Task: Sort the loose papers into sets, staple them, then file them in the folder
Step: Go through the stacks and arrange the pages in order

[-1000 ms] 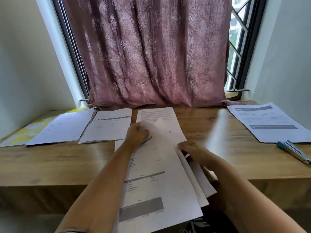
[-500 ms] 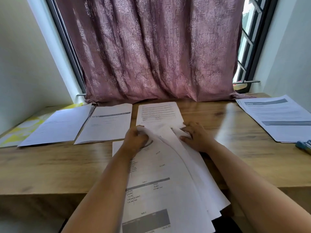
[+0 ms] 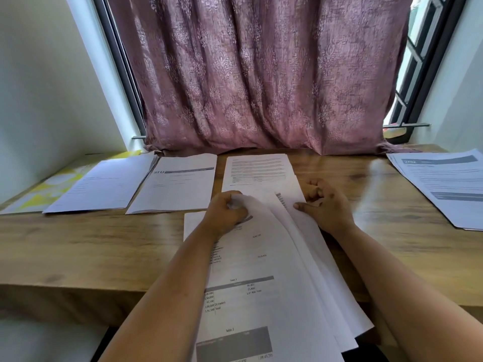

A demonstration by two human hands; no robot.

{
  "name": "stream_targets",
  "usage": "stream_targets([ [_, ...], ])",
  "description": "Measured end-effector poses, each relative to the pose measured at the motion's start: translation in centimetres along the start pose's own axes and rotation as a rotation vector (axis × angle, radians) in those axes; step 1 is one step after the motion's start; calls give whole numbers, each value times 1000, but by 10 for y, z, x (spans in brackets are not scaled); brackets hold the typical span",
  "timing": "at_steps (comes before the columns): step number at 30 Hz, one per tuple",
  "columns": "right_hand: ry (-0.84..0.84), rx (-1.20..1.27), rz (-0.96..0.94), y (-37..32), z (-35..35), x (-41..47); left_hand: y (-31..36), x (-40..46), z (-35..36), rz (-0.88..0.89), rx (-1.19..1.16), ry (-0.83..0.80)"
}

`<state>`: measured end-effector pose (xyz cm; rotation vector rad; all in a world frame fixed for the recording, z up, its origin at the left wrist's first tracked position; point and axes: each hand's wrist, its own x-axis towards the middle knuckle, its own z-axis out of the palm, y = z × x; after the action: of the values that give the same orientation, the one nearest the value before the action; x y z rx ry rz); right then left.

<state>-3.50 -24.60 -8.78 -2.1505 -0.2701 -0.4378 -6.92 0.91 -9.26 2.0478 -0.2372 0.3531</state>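
A fanned stack of printed papers (image 3: pixel 261 296) lies over the desk's front edge, its top sheet showing tables. My left hand (image 3: pixel 224 212) grips the far end of the upper sheets and lifts them in a curl. My right hand (image 3: pixel 324 207) rests on a lower sheet (image 3: pixel 290 197) with its thumb on the paper and fingers curled. Behind them lies a text page (image 3: pixel 257 168). Two sorted sets lie at the left: one headed "sru" (image 3: pixel 177 186) and one plain (image 3: pixel 104 186). A yellow folder (image 3: pixel 44 189) sits under the far-left set.
Another set of papers with grey headers (image 3: pixel 444 184) lies at the right end of the wooden desk (image 3: pixel 78 252). A mauve curtain (image 3: pixel 261 74) hangs behind the desk, walls close in on both sides.
The stack has come down onto the desk. My right hand moved forward from the stack's side to the far end of a lower sheet. The stapler at the right left the view.
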Motion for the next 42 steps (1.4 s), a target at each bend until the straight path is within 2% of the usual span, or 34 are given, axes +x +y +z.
stream_targets([
  [10, -104, -93, -65, 10, 3, 2, -5, 1, 1, 63, 21, 31],
  [13, 33, -69, -71, 2, -3, 1, -4, -1, -1, 106, 21, 90],
  [15, 166, -25, -10, 0, -9, 1, -1, -2, -2, 135, 7, 132],
  [16, 173, 34, 48, -2, -12, 2, -1, -2, -3, 141, -5, 142],
  [17, 122, 118, 137, -6, -17, 1, -1, -3, -3, 145, -9, 144],
  [19, -132, 266, 341, -11, -26, -3, -1, -4, -4, 150, 14, 140],
  [21, -402, 232, 460, -9, -37, -10, -4, -5, -4, 141, 19, 133],
  [23, -479, 147, 513, -5, -44, -14, -4, -5, -4, 141, 22, 139],
  [26, -353, 10, 477, -12, -45, -21, -4, -5, -4, 102, 6, 136],
  [28, -97, -107, 348, -20, -48, -21, 0, -7, -4, 82, -5, 144],
  [30, 189, -56, 274, -29, -58, -15, 3, -9, -3, 87, -40, 152],
  [33, 429, 31, 198, -45, -75, 3, 7, -10, -3, 75, -78, 184],
  [38, 489, 276, 248, -66, -90, 35, 14, -17, -2, 84, -80, 217],
  [42, 312, 245, 232, -56, -78, 32, 23, -16, -8, 82, -186, 272],
])
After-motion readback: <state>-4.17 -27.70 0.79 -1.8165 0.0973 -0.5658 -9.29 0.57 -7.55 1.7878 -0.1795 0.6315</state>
